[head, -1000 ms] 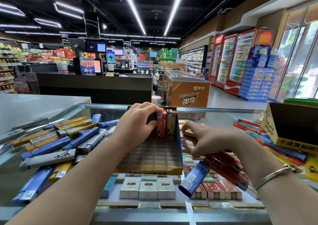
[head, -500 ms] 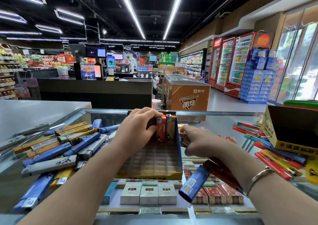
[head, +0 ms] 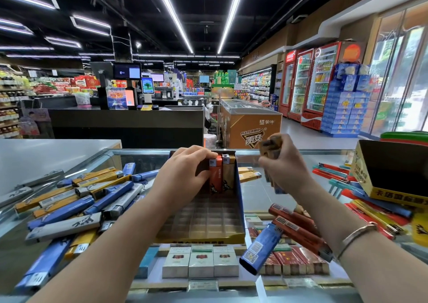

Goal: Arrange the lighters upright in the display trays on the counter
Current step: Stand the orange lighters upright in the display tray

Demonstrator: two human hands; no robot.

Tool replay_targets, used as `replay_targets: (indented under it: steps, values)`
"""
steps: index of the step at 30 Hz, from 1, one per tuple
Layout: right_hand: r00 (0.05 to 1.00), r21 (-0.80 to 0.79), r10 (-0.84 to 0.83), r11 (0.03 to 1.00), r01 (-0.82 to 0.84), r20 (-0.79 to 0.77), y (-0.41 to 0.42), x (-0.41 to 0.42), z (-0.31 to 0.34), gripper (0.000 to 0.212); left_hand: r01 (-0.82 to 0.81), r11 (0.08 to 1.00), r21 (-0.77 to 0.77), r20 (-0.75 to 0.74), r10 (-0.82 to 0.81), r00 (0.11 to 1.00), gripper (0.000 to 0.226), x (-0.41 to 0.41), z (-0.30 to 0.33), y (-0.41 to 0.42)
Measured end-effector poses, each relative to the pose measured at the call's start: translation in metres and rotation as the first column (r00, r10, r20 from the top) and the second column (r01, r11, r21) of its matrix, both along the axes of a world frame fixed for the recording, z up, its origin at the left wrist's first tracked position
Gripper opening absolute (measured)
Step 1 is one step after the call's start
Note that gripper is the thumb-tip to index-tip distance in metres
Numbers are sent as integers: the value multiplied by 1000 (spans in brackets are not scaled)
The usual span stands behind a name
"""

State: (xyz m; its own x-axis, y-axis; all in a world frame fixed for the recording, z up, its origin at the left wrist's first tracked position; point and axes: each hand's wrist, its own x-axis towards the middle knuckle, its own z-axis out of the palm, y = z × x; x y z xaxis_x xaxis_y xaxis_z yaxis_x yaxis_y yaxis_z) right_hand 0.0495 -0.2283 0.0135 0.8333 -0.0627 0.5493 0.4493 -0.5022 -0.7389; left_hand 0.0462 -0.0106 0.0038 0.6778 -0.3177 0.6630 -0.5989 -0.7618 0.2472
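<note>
Head view: display tray [head: 209,221] sits mid-table on the glass table [head: 259,200], gridded floor mostly bare, front lip yellow, right wall blue. Two lighters stand upright at the tray's far end, side by side and touching: orange lighter [head: 215,175] on the left, tan lighter [head: 227,174] on the right, against the right wall. Left hand [head: 183,175] is over the tray's far left, fingers curled around dark upright items next to the orange lighter, thumb touching the orange one; what exactly it grips is hidden by the hand. Right hand [head: 283,170] is raised above the table just right of the tray, fingers curled around a blurred brown lighter [head: 271,147] that sticks up out of the fist; more lighter ends seem to poke out below the palm, too blurred to count. Metal bracelet [head: 357,235] on the right wrist. Loose pile of lighters [head: 76,207] lies flat left of the tray: blue, yellow, grey, overlapping. Right of the tray, near the right forearm, two red lighters [head: 298,231] and a blue lighter [head: 260,249] lie tilted on the glass. Far right, a second tray [head: 391,175], yellow box with dark interior, tilted, resting on more flat lighters [head: 370,207] in red, teal, yellow. Cigarette packs [head: 200,262] are visible under the glass in front of the tray.
</note>
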Motion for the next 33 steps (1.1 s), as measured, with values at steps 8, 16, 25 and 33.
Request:
replay_targets:
  steps: [8,16,25,33]
  values:
    - [860,871,502,459,-175,-92,11,-31,23,13,75,997,-11,92,-74,993,55,-15,6,-16]
    - [711,916,683,374,-145,-166,23,-28,18,28,148,964,222,494,-243,835,23,-28,9,-38]
    - [658,941,743,297,-161,-122,25,-33,22,22,230,953,195,494,-298,816,16,-29,15,-31]
    - [784,912,586,406,-66,-204,19,-28,18,6,230,865,-446,321,-86,943,22,-29,25,-16]
